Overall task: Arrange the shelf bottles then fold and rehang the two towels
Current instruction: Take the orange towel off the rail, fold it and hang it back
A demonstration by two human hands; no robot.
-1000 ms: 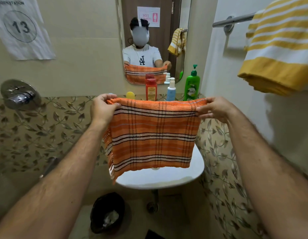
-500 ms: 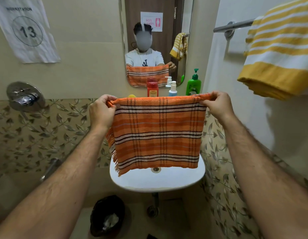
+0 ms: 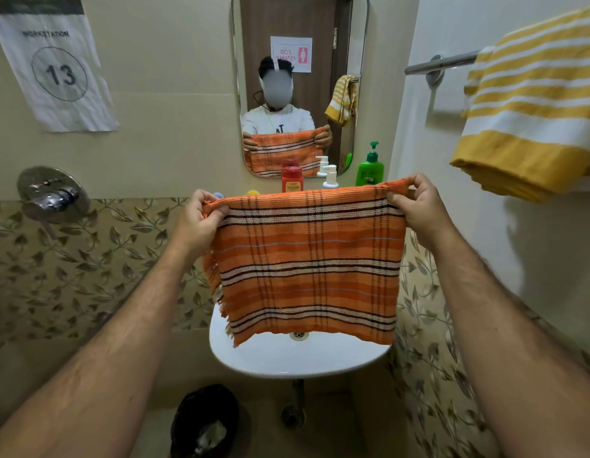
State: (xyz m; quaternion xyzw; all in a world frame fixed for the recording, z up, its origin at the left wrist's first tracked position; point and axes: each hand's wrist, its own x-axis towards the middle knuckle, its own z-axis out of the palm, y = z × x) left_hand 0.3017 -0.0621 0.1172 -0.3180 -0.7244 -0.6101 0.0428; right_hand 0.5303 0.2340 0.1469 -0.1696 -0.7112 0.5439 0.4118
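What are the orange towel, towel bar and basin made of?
Orange plaid towel: woven cloth, likely cotton; ribbed weave, frayed fringe on its left edge.
Towel bar: polished metal, probably chromed; bright reflections.
Basin: glossy white, looks ceramic.

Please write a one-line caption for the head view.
Both hands, left and right, hold an orange plaid cotton towel above a white basin.

Shelf under mirror: red bottle (image 3: 291, 180), white pump bottle (image 3: 330, 176), green pump bottle (image 3: 370, 168).
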